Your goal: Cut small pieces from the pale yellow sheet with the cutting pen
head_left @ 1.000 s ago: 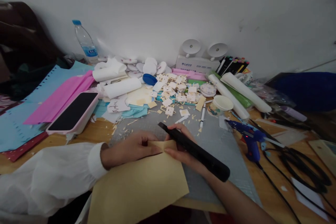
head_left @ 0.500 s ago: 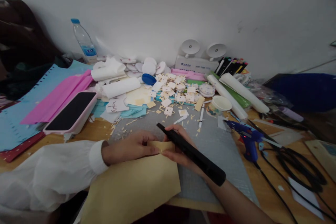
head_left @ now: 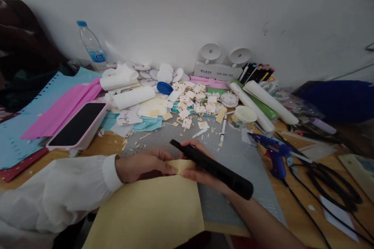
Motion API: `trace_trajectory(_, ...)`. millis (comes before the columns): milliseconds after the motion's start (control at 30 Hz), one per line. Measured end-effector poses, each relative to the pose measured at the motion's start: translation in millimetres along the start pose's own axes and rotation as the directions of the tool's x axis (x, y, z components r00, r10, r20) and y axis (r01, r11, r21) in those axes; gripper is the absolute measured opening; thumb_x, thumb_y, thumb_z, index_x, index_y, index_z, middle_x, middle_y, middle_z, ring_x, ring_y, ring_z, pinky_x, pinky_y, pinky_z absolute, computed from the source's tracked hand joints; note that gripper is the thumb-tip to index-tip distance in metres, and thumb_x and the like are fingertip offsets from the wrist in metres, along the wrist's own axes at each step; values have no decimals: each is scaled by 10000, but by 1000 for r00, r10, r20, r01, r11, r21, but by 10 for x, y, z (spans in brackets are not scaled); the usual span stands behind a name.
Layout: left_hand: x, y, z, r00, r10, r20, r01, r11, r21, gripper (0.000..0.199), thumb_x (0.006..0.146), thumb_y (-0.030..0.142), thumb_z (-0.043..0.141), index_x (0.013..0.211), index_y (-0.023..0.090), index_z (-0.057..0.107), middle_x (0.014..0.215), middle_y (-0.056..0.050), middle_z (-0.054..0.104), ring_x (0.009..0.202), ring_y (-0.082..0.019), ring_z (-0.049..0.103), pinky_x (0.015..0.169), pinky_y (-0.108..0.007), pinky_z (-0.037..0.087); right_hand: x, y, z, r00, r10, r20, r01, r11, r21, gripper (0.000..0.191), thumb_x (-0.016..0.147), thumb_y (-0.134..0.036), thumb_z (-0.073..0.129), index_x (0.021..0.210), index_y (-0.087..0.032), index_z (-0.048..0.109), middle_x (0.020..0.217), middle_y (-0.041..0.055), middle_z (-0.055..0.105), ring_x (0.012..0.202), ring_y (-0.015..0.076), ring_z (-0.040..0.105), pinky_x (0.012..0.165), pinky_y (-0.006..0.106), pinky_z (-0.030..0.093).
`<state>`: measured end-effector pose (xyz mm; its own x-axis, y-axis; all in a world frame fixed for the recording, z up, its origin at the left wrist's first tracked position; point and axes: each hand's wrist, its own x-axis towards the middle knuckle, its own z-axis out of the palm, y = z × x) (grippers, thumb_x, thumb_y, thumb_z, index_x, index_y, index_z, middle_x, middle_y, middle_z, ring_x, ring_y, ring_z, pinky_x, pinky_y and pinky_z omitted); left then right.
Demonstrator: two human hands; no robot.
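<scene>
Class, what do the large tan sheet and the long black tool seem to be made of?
Large tan sheet: probably matte paper or thin card; its surface looks even and shineless.
Long black tool: perhaps satin plastic, judging by smooth sides; coated metal is possible.

hands (head_left: 146,166): 2 | black tool (head_left: 216,170): 1 | phone (head_left: 78,123): 1 | bottle (head_left: 92,45): 1 | lamps (head_left: 214,52): 2

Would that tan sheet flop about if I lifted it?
The tan sheet probably holds some shape, since its broad part looks smooth rather than crumpled. Its thin edge suggests it's light and bendable. Being wide, it might flap if moved quickly.
</scene>
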<state>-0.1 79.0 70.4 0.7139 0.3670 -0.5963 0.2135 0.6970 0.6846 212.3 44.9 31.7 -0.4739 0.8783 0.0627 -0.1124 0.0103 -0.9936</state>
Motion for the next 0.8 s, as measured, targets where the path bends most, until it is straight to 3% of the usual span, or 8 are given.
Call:
trace_trajectory(100, 5, 1, 20, 999, 5, 31, -2, 996, -92, 248, 614, 320, 796, 641, 112, 662, 568, 11, 571, 491, -71, 478, 486, -183, 348, 9, -5, -15, 1000, -10, 5, 10, 1000, 18, 571, 744, -322, 751, 1228, -333, 449, 1021, 9, 555, 846, 164, 544, 693, 291, 448)
trace_trajectory(200, -12, 15, 11, 999, 35, 25, -34, 998, -59, 241, 631, 320, 793, 648, 113, 670, 580, 5, 569, 528, -78, 485, 508, -183, 346, 16, 0, -28, 1000, -3, 1, 3, 1000, 29, 583, 734, -321, 759, 1227, -326, 448, 1031, 13, 555, 853, 167, 544, 699, 295, 449)
trace_trajectory(333, -44, 39, -25, 989, 134, -58, -121, 976, 182, 308, 746, 434, 709, 702, 132, 671, 629, 2, 570, 560, -87, 454, 511, -196, 318, 17, 15, -34, 998, 30, -52, -28, 998, 49, 563, 751, -324, 745, 1228, -328, 446, 1030, 13, 557, 827, 163, 542, 665, 281, 443)
trace_trajectory(500, -38, 84, -87, 966, 246, -84, -178, 861, 476, 442, 821, 553, 583, 668, 138, 603, 619, 14, 522, 549, -95, 403, 513, -220, 294, 28, 38, -44, 995, 48, -84, -38, 992, 118, 493, 785, -319, 712, 1199, -343, 446, 1015, 1, 558, 766, 140, 545, 620, 260, 436)
trace_trajectory(633, -64, 178, -180, 968, 251, -30, -183, 777, 602, 414, 845, 528, 557, 684, 150, 605, 625, 7, 551, 583, -110, 454, 548, -217, 328, 40, 27, -71, 994, 22, -107, -15, 998, 68, 482, 782, -321, 707, 1192, -333, 453, 996, 0, 561, 765, 142, 545, 614, 255, 436)
trace_trajectory(700, -126, 234, -232, 963, 258, -75, -157, 766, 623, 390, 845, 516, 562, 712, 154, 616, 637, 6, 561, 589, -112, 462, 545, -211, 327, 45, 8, -87, 989, 11, -151, -8, 1000, 19, 475, 791, -332, 692, 1199, -323, 449, 983, 2, 562, 743, 142, 544, 600, 257, 434)
trace_trajectory(800, -270, 310, -296, 922, 345, -176, -176, 778, 602, 356, 858, 500, 552, 778, 161, 629, 709, 4, 571, 640, -118, 476, 577, -205, 346, 64, -12, -120, 951, -22, -309, -6, 996, -91, 464, 802, -352, 674, 1204, -315, 445, 1012, 13, 565, 738, 153, 548, 607, 279, 442)
